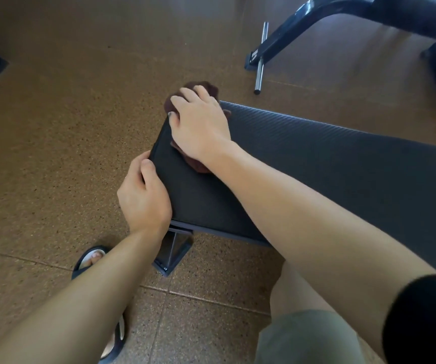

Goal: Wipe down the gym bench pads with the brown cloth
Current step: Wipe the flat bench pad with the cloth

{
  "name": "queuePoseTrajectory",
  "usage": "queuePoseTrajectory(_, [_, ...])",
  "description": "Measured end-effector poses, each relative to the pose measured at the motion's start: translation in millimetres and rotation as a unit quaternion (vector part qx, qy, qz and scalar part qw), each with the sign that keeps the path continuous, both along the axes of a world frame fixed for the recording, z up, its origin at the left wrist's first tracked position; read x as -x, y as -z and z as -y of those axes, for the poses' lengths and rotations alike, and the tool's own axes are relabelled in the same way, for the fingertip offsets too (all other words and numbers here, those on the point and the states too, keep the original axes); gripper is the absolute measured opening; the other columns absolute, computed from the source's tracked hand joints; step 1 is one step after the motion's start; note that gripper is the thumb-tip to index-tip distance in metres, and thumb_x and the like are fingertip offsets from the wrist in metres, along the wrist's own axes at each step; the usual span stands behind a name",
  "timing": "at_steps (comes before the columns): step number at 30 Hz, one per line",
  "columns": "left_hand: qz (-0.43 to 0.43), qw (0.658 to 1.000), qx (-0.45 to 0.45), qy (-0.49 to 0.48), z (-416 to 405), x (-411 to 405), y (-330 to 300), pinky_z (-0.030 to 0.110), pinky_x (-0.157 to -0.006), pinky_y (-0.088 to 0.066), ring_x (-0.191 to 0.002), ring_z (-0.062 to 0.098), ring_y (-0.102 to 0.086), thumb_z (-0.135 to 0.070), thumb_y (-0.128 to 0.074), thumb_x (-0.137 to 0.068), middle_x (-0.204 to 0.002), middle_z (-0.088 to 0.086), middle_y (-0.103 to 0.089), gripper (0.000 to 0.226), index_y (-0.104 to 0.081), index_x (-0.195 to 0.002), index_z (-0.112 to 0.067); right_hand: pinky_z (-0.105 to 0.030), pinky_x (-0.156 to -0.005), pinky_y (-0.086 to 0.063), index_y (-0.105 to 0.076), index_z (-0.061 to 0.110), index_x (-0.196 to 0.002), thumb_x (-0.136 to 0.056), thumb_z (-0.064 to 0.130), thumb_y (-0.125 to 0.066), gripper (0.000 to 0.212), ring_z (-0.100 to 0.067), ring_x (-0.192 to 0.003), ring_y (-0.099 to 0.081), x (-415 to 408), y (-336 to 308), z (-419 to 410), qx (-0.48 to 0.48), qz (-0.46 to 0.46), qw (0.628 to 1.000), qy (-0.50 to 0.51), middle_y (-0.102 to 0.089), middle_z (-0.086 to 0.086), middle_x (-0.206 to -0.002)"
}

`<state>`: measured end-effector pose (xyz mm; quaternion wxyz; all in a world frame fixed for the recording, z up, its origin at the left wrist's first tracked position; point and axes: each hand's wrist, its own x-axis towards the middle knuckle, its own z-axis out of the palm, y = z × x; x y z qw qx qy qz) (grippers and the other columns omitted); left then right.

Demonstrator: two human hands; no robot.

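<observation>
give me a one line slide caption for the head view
Right hand presses the brown cloth onto the end of the bench pad while the left hand grips its edge.

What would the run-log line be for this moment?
stage: wiping pad end | right hand: presses brown cloth on bench pad | left hand: grips pad edge | floor: sandal
</observation>
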<state>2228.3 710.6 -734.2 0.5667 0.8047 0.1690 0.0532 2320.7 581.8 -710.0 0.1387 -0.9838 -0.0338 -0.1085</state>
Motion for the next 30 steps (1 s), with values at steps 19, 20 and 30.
queuePoseTrajectory(19, [-0.018,1.000,0.016,0.018,-1.6,2.7,-6.8,0.032,-0.102,-0.048,-0.111,0.008,-0.059,-0.030,-0.034,-0.104,-0.116,-0.013,-0.067,0.042,-0.067,-0.131,-0.028,-0.048,-0.097,-0.045,-0.073,0.009,-0.104,-0.086,0.027,-0.028,0.051,-0.038,-0.113,-0.057,53.2,7.3,74.6,-0.018,0.010,0.984,0.178,-0.071,-0.014,-0.113])
queuePoseTrajectory(20, [-0.020,0.999,0.024,0.020,-2.2,2.7,-6.7,0.034,-0.103,-0.048,-0.111,0.008,-0.060,-0.030,-0.034,-0.104,-0.115,-0.013,-0.067,0.041,-0.067,-0.130,-0.028,-0.048,-0.100,-0.044,-0.073,0.009,-0.108,-0.089,0.025,-0.034,0.045,-0.037,-0.119,-0.056,51.8,5.6,35.4,-0.021,0.017,0.992,0.121,-0.070,-0.012,-0.118])
queuePoseTrajectory(30, [-0.102,0.987,0.122,0.038,-11.8,-3.8,-10.7,0.036,-0.099,-0.052,-0.113,0.010,-0.064,-0.046,-0.034,-0.101,-0.117,-0.014,-0.070,0.037,-0.070,-0.106,-0.046,-0.044,-0.124,-0.031,-0.067,0.012,-0.132,-0.101,0.023,-0.041,0.041,-0.028,-0.142,-0.044,110.2,2.0,21.9,-0.045,-0.017,0.996,-0.073,-0.059,-0.006,-0.145])
